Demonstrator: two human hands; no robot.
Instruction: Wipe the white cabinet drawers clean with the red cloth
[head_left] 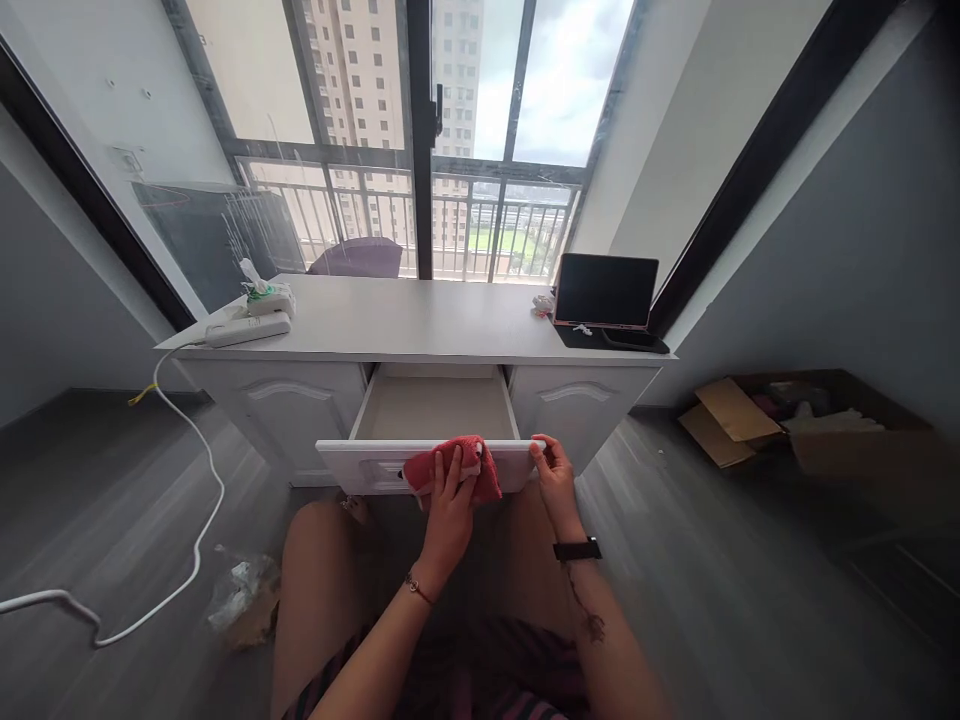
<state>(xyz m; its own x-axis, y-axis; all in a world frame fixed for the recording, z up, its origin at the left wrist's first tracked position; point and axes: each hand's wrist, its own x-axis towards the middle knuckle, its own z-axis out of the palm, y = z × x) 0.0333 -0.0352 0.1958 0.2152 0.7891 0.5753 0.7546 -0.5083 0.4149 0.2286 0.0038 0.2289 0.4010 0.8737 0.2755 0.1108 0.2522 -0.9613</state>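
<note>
A white desk (420, 325) stands under the window with its middle drawer (431, 405) pulled out and nothing visible inside. My left hand (448, 505) presses a red cloth (484, 470) against the top edge of the drawer front (352, 468). My right hand (553, 472), with a black watch on the wrist, grips the drawer front's right end. My knees are below the drawer.
On the desk sit a white power strip (247, 328) and a tissue pack (264, 297) at left, a tablet (604, 292) at right. A white cable (196, 545) trails over the floor at left, near a plastic bag (244, 592). Cardboard boxes (795, 415) lie at right.
</note>
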